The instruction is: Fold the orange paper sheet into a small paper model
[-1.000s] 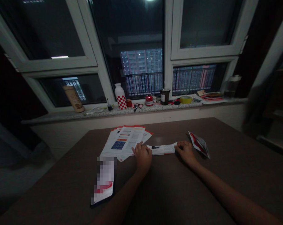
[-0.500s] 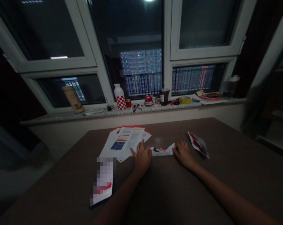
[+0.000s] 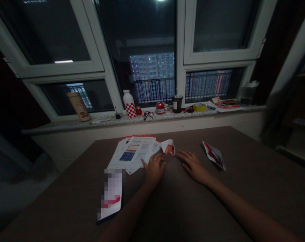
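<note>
A folded piece of printed paper point(image 3: 168, 147), white with orange, stands on the table beyond my hands and beside the sheets. My left hand point(image 3: 154, 169) is open, fingers curved, near the right edge of a fanned stack of printed sheets point(image 3: 139, 151); whether its fingertips touch them I cannot tell. My right hand point(image 3: 192, 165) lies open with fingers stretched toward the folded paper, a small gap between them. Neither hand grips anything. Farther right, a second folded paper piece point(image 3: 214, 155) in white and red rests on the table.
A phone-like device point(image 3: 111, 193) with a pixelated screen lies left of my left forearm on the brown table point(image 3: 182, 208). Along the windowsill point(image 3: 107, 124) stand a checkered white bottle point(image 3: 128, 104), a tan cylinder point(image 3: 79, 107), a dark cup point(image 3: 177, 104) and yellow tape point(image 3: 199, 107).
Both hands have let go of the folded paper. It now sits farther away and slightly left, in a more peaked shape. My right hand's fingers have stretched out and moved left.
</note>
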Motion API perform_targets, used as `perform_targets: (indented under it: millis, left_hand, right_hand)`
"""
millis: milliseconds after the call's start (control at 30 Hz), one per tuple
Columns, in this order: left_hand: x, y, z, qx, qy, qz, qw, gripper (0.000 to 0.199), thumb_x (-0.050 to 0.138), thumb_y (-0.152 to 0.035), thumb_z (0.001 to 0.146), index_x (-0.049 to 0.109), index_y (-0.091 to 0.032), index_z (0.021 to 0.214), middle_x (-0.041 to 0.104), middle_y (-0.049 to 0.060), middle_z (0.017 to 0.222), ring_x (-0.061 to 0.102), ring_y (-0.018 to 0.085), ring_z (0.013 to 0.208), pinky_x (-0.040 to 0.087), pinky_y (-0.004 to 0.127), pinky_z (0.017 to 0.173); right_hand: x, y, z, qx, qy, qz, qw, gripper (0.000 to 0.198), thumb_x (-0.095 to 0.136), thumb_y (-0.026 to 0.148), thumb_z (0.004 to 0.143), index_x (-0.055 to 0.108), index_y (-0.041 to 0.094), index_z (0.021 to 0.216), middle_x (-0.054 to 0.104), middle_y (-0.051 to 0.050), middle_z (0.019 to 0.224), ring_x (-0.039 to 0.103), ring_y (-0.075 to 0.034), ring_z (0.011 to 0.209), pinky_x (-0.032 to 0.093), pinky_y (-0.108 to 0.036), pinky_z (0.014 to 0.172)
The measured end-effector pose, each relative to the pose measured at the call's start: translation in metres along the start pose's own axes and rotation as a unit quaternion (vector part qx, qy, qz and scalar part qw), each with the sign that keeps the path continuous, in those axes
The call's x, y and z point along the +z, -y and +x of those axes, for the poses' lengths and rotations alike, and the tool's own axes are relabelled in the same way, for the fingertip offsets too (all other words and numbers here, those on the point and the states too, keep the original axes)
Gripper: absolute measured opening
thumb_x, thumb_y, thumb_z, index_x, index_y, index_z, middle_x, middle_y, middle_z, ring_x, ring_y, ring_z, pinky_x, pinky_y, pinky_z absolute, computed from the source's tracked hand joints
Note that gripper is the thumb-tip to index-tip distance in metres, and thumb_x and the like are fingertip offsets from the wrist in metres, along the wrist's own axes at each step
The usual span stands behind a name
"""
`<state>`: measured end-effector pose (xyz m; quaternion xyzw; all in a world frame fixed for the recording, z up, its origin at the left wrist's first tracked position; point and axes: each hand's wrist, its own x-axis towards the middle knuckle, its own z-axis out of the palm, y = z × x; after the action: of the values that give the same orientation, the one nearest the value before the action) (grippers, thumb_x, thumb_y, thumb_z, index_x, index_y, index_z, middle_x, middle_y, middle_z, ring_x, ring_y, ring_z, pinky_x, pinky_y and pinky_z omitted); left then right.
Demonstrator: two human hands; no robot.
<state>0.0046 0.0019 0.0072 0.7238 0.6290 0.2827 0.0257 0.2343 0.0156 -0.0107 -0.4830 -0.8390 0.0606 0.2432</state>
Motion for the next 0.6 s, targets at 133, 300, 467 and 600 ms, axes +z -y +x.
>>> perform_targets:
  millis: [133, 300, 467, 600]
  left_hand:
    - [-0.001, 0.000, 0.000, -0.005, -0.030, -0.018, 0.999, 0.012, 0.055, -0.025, 0.090, 0.067, -0.026, 0.094, 0.068, 0.003, 0.114, 0.055, 0.024, 0.116, -0.001, 0.071, 0.109]
    - [0.001, 0.001, 0.000, -0.011, -0.052, -0.015, 0.998, 0.011, 0.056, -0.026, 0.090, 0.066, -0.024, 0.094, 0.065, 0.003, 0.110, 0.056, 0.023, 0.112, 0.002, 0.069, 0.110]
    - [0.002, 0.001, 0.000, -0.009, -0.056, -0.007, 0.998, 0.014, 0.056, -0.023, 0.088, 0.066, -0.025, 0.097, 0.063, 0.004, 0.115, 0.054, 0.024, 0.115, 0.002, 0.069, 0.110]
    - [0.003, 0.000, 0.001, -0.006, -0.051, -0.005, 0.999, 0.014, 0.055, -0.022, 0.088, 0.067, -0.025, 0.095, 0.063, 0.004, 0.115, 0.053, 0.024, 0.116, 0.001, 0.069, 0.110]
  right_hand:
    - [0.006, -0.008, 0.000, 0.006, -0.023, 0.034, 0.999, 0.054, 0.046, 0.027, 0.091, 0.038, 0.030, 0.144, 0.039, -0.007, 0.149, 0.033, -0.024, 0.137, 0.024, -0.051, 0.114]
    - [0.002, -0.007, 0.002, 0.008, -0.039, 0.004, 0.999, 0.049, 0.046, 0.031, 0.093, 0.042, 0.029, 0.142, 0.041, -0.009, 0.147, 0.035, -0.024, 0.135, 0.028, -0.047, 0.112]
    - [0.002, 0.006, 0.013, 0.041, -0.023, -0.072, 0.996, 0.048, 0.046, 0.038, 0.095, 0.041, 0.037, 0.143, 0.035, -0.010, 0.151, 0.032, -0.031, 0.137, 0.026, -0.053, 0.111]
    - [0.009, 0.010, 0.023, 0.057, 0.020, -0.068, 0.996, 0.050, 0.045, 0.046, 0.095, 0.037, 0.041, 0.144, 0.028, -0.010, 0.155, 0.029, -0.034, 0.139, 0.027, -0.053, 0.109]
